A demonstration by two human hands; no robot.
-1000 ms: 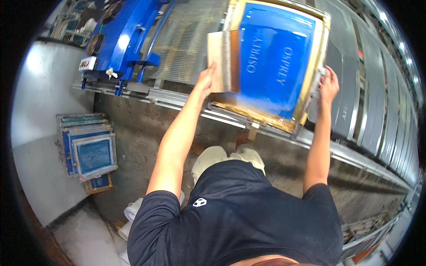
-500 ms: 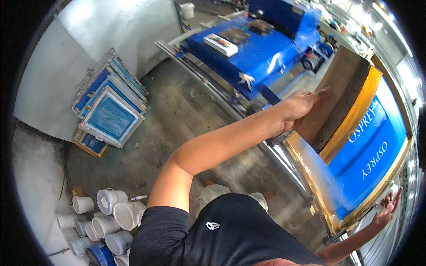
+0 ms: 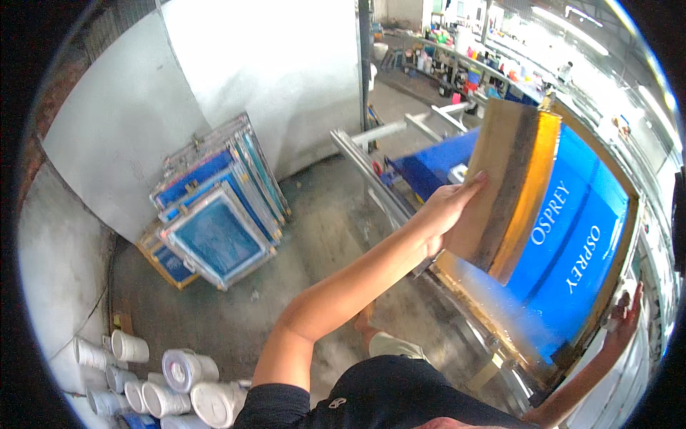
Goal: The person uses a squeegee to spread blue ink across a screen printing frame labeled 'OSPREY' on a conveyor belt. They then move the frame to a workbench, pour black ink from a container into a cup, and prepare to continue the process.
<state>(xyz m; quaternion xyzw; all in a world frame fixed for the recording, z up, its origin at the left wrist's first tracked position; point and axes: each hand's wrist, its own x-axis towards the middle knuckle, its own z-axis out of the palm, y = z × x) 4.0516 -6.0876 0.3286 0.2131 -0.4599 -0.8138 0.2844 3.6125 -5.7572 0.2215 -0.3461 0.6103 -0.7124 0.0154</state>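
Note:
My left hand [image 3: 450, 214] grips a wide squeegee [image 3: 511, 179] by its brown wooden handle, thumb laid over the face. Along its right side runs a yellow-orange edge. The squeegee is raised at the left part of a framed printing screen [image 3: 525, 304], hiding some of it. Bright blue mesh with white lettering fills the screen's worn wooden frame, and a pale blurred patch shows at its near left. Beside the frame's right edge is my right hand [image 3: 626, 307], fingers stretched out, with nothing seen in it.
Metal rails [image 3: 386, 171] run beneath the screen, with a blue machine [image 3: 436, 168] behind the squeegee. Framed screens [image 3: 221, 236] lean in a stack against a grey panel [image 3: 257, 64]. Several white buckets [image 3: 189, 370] stand at lower left. A cluttered long table [image 3: 471, 63] is at the back.
My view has turned, so the leaning screens sit further right and most of the blue machine is hidden or out of view. The squeegee stays in my left hand. My right hand's fingers have drawn closer together.

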